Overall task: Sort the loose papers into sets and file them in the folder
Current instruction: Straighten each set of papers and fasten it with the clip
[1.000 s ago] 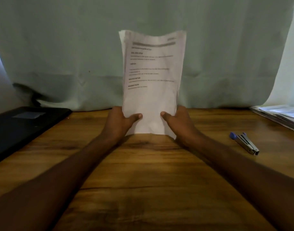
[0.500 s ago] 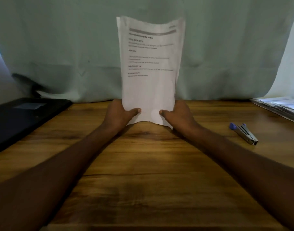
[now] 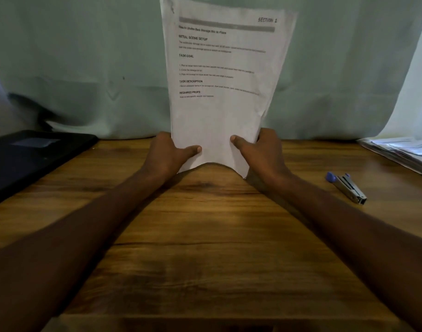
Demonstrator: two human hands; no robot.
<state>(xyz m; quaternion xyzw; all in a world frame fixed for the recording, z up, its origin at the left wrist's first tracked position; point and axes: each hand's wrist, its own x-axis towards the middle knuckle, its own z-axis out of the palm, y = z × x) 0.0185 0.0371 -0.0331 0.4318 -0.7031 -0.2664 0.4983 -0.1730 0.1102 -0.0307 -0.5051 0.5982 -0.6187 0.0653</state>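
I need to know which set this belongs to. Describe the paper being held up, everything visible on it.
The paper is white and creased, held upright above the wooden table. It is printed with a grey bar, "SECTION 1" at top right, and the headings Initial Scene Setup, Task Goal, Task Description and Required Props; its lower half is blank. The left hand and right hand grip its bottom corners, thumbs in front.

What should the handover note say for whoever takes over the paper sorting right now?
Left hand and right hand both grip the bottom of one set of papers, held upright above the table; top sheet reads Section 1.
Black folder lies closed at far left. More loose papers at far right, stapler beside them.
Done: one set gathered.
Left: file it, sort the rest.
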